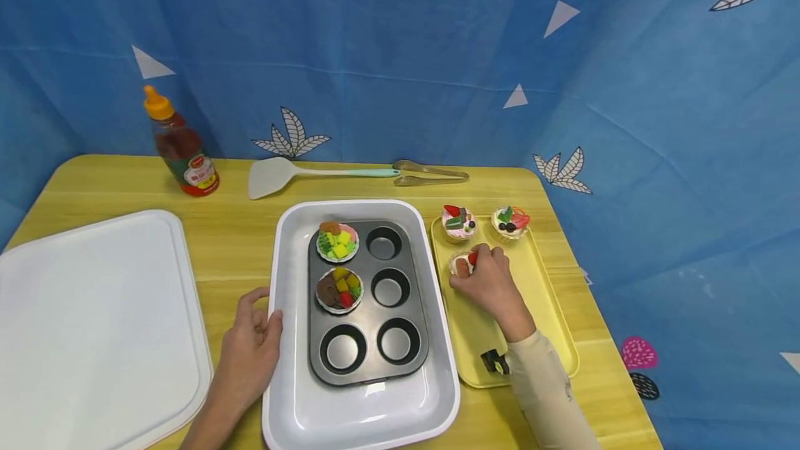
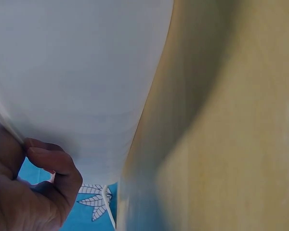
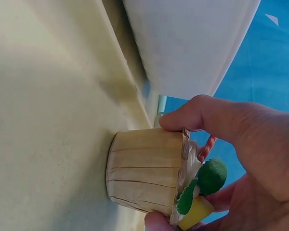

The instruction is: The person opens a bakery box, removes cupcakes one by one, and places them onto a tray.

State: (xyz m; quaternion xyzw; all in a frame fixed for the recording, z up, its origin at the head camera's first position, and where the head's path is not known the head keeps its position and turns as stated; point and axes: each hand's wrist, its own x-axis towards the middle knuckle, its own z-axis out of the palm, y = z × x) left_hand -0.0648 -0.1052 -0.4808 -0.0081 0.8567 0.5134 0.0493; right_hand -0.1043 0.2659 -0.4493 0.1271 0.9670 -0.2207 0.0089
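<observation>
My right hand [image 1: 490, 283] pinches a cupcake [image 3: 147, 168] in a pleated paper cup, thumb on one side and fingers on the other. Green leaves and a yellow piece show on its top in the right wrist view. The cup's base is close over the yellow tray [image 1: 475, 339]. My left hand [image 1: 250, 349] grips the left rim of the deep white tray [image 1: 325, 412]; the left wrist view has its thumb and a bent finger at that rim. Inside lies a dark muffin tin [image 1: 371, 365], with a vegetable-topped cupcake [image 1: 337, 242] and a chocolate-topped cupcake [image 1: 339, 290] in two cups.
Two more cupcakes, one pink [image 1: 458, 223] and one with berries [image 1: 509, 222], stand at the yellow tray's far end. A white board [image 1: 100, 339] lies left. Along the back are a sauce bottle [image 1: 186, 151], a spatula [image 1: 271, 177] and metal tongs [image 1: 431, 174].
</observation>
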